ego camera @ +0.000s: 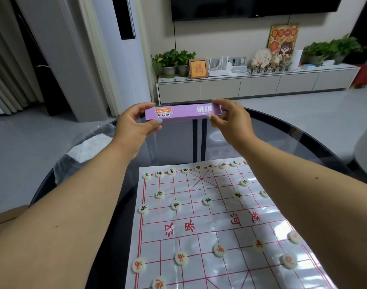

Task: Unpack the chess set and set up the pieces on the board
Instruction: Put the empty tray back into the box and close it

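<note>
A long purple chess box [183, 112] is held level in the air above the far side of the table. My left hand [134, 124] grips its left end, thumb on the near face. My right hand [230, 119] pinches its right end. Below lies a white paper board [211, 224] with a red grid. Several cream round pieces with black characters [207, 200] stand on its far half. Several pieces with red characters [219, 249] stand on the near half.
The board lies on a round dark glass table [120, 205]. Clear plastic wrapping [88, 147] sits on the table's left part. A TV cabinet [257, 84] with potted plants and ornaments stands against the far wall.
</note>
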`<state>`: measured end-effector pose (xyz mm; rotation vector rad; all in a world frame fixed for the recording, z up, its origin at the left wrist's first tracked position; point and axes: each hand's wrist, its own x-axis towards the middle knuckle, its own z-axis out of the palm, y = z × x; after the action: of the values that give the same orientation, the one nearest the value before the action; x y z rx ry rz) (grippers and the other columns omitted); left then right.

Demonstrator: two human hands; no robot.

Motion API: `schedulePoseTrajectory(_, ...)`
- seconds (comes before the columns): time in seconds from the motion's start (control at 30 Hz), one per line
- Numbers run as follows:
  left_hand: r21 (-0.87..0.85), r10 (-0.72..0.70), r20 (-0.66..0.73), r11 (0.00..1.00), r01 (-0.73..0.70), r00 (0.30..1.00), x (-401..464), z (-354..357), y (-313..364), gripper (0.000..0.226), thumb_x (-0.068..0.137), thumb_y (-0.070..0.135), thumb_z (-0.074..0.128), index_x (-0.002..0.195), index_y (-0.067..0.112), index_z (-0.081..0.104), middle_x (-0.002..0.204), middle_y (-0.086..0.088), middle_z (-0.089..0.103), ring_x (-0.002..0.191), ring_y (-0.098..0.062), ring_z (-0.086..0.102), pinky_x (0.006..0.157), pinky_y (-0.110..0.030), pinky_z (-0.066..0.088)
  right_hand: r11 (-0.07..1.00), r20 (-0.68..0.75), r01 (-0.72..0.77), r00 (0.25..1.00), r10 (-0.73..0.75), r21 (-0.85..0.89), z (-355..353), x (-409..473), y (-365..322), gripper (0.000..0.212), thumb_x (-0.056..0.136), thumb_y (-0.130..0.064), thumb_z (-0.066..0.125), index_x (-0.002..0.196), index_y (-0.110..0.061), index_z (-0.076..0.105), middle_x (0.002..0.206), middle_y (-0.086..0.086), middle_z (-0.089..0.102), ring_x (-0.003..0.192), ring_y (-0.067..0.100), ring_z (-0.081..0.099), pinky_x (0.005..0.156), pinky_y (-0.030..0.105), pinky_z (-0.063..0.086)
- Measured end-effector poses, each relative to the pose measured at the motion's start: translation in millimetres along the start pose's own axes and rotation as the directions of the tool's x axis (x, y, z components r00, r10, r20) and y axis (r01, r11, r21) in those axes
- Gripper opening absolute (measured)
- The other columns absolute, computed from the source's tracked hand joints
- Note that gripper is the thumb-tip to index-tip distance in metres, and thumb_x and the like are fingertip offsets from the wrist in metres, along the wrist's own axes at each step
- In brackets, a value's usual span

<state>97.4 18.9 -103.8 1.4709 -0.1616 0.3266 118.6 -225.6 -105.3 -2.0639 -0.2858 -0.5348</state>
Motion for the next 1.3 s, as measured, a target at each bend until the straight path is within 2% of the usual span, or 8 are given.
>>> schedulePoseTrajectory(0.2, 0.036, 0.002, 0.006, 0.999, -0.002, 1.000, 0, -3, 1, 0.031, 0.083, 0.002, 0.067, 0.110, 0.017, 0.064, 0.115, -0.013, 0.063, 0.100, -0.026, 0.068, 0.078, -0.030, 0.059, 0.988, 0.034, 0.102, 0.995, -0.098, -0.118, -1, 1, -1, 0.044, 0.086, -0.034, 0.065, 0.124, -0.013, 0.055, 0.124, 0.002, 0.053, 0.093, 0.023, 0.063, 0.088, 0.040, 0.053)
schedulePoseTrajectory(0.37, 0.055, -0.012, 0.000, 0.998, 0.012, 1.000, -5, -3, 0, 0.034, 0.082, -0.001, 0.067, 0.112, 0.014, 0.063, 0.115, -0.013, 0.061, 0.099, -0.019, 0.068, 0.080, -0.032, 0.059, 0.982, 0.077, 0.054, 0.996, -0.040, -0.180, -2, 1, 0, 0.043, 0.087, -0.031, 0.064, 0.125, -0.015, 0.051, 0.110, 0.005, 0.062, 0.088, 0.023, 0.063, 0.082, 0.040, 0.054)
schedulePoseTrajectory(0.47, 0.070, -0.014, 0.001, 0.997, 0.014, 1.000, -7, -2, 1, 0.033, 0.083, 0.000, 0.067, 0.112, 0.015, 0.063, 0.112, -0.008, 0.062, 0.101, -0.019, 0.067, 0.079, -0.031, 0.059, 0.972, 0.100, 0.091, 0.993, -0.070, -0.217, -2, -1, 1, 0.042, 0.090, -0.030, 0.060, 0.128, -0.014, 0.049, 0.110, 0.007, 0.061, 0.090, 0.025, 0.062, 0.083, 0.043, 0.054)
schedulePoseTrajectory(0.6, 0.072, -0.003, 0.009, 0.997, 0.002, 1.000, -6, -4, 1, 0.032, 0.082, 0.002, 0.069, 0.108, 0.020, 0.064, 0.111, -0.007, 0.063, 0.107, -0.025, 0.065, 0.079, -0.031, 0.058, 0.968, 0.094, 0.115, 0.991, -0.096, -0.225, -2, -1, 0, 0.043, 0.091, -0.029, 0.058, 0.130, -0.012, 0.048, 0.114, 0.008, 0.059, 0.091, 0.025, 0.061, 0.083, 0.042, 0.054)
schedulePoseTrajectory(0.73, 0.097, 0.003, 0.008, 0.995, -0.004, 1.000, -5, -5, 2, 0.033, 0.083, 0.003, 0.068, 0.111, 0.018, 0.063, 0.114, -0.008, 0.062, 0.106, -0.023, 0.065, 0.077, -0.028, 0.058, 0.959, 0.092, 0.146, 0.988, -0.127, -0.245, -2, -2, -2, 0.046, 0.092, -0.031, 0.056, 0.133, -0.011, 0.047, 0.116, 0.009, 0.058, 0.093, 0.025, 0.060, 0.081, 0.036, 0.052)
schedulePoseTrajectory(1.0, 0.108, 0.017, 0.009, 0.994, -0.017, 1.000, -2, -6, 3, 0.032, 0.083, 0.003, 0.067, 0.111, 0.019, 0.064, 0.119, -0.012, 0.060, 0.108, -0.025, 0.064, 0.076, -0.027, 0.058, 0.948, 0.085, 0.160, 0.986, -0.142, -0.275, -3, -2, -3, 0.049, 0.092, -0.037, 0.052, 0.133, -0.010, 0.046, 0.119, 0.011, 0.056, 0.090, 0.026, 0.061, 0.081, 0.042, 0.054)
schedulePoseTrajectory(1.3, 0.090, -0.026, 0.025, 0.996, 0.023, 0.999, -7, -11, 1, 0.041, 0.077, 0.009, 0.071, 0.117, 0.016, 0.063, 0.119, -0.010, 0.061, 0.111, -0.023, 0.063, 0.082, -0.034, 0.058, 0.956, 0.082, 0.165, 0.985, -0.150, -0.242, 1, -3, 4, 0.043, 0.088, -0.033, 0.063, 0.125, -0.012, 0.053, 0.119, 0.005, 0.058, 0.093, 0.024, 0.063, 0.085, 0.037, 0.053)
